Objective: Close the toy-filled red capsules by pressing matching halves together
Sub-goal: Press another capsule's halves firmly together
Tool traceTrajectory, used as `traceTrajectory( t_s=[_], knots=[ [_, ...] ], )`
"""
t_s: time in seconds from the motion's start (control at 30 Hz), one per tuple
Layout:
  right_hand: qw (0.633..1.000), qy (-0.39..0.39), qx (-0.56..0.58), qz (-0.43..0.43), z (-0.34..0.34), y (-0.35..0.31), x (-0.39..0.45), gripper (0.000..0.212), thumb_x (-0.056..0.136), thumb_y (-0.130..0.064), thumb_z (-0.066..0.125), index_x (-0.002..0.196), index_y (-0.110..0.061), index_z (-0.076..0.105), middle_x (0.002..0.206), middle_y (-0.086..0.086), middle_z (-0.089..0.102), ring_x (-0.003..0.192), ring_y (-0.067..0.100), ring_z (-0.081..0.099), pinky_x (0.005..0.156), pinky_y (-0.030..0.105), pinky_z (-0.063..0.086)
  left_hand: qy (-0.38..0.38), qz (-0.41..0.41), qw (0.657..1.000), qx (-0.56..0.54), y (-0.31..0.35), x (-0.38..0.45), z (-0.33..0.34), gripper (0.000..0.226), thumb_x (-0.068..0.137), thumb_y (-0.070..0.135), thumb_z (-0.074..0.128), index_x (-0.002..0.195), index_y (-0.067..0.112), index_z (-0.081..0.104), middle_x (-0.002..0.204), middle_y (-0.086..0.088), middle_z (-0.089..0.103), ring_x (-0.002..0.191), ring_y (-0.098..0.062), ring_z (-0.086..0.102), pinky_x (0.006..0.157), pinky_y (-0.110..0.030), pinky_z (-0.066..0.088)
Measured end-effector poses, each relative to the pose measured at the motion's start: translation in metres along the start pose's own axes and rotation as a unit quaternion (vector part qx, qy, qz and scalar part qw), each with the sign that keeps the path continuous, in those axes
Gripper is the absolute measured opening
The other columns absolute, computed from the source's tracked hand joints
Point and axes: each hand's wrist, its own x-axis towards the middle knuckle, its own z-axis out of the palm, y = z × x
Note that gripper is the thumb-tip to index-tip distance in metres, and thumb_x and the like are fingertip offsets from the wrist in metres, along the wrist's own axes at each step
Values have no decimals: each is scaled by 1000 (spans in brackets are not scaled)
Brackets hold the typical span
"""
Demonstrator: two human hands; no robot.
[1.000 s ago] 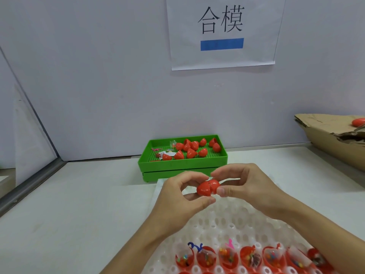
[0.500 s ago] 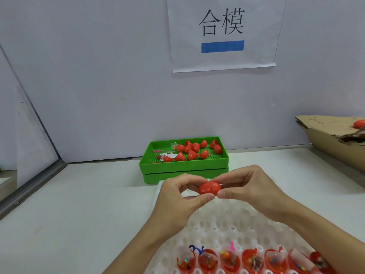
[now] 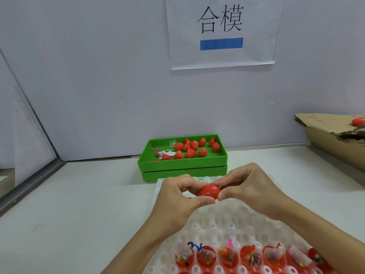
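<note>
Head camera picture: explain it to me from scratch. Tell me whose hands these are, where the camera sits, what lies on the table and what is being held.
There is no machine here. A person wears a camera on the head, looking forward and down, so you see their own two arms reaching in from below.

The left hand and the right hand both pinch one red capsule between them, above the table. It looks closed, with no gap showing.

Under the hands lies a white tray with round pockets. Its near row holds open red halves filled with small toys.

Further back a green tray holds loose red halves and a few small toy bits. At the far right is a torn cardboard box. A paper sign hangs on the wall.
</note>
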Motion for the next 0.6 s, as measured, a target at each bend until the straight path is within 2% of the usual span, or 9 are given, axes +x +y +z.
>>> traceTrajectory(
  t_s=[0.2, 0.47, 0.6],
  knots=[
    [999, -3, -35, -8, 0, 1, 0, 21, 65, 0, 87, 77, -16, 82, 78, 5, 78, 77, 19, 76, 74, 21, 58, -6, 6, 999, 34, 1, -2, 2, 24, 65, 22, 90, 87, 17, 82, 78, 3, 71, 70, -1, 59, 65, -17, 48],
    [999, 8, -49, -6, 3, 3, 2, 19, 68, 5, 85, 74, -12, 79, 76, 7, 78, 75, 24, 75, 75, 28, 61, -17, 8, 999, 26, 2, -1, 0, 21, 72, 18, 87, 92, 20, 82, 79, 2, 73, 70, -1, 60, 69, -13, 46],
    [998, 11, -53, -10, 3, 3, 2, 21, 68, 3, 86, 72, -16, 80, 77, 6, 78, 76, 24, 75, 75, 29, 61, -19, -7, 1000, 22, 1, -2, 1, 23, 73, 20, 85, 96, 23, 81, 80, -1, 71, 74, -8, 62, 71, -19, 48]
  ],
)
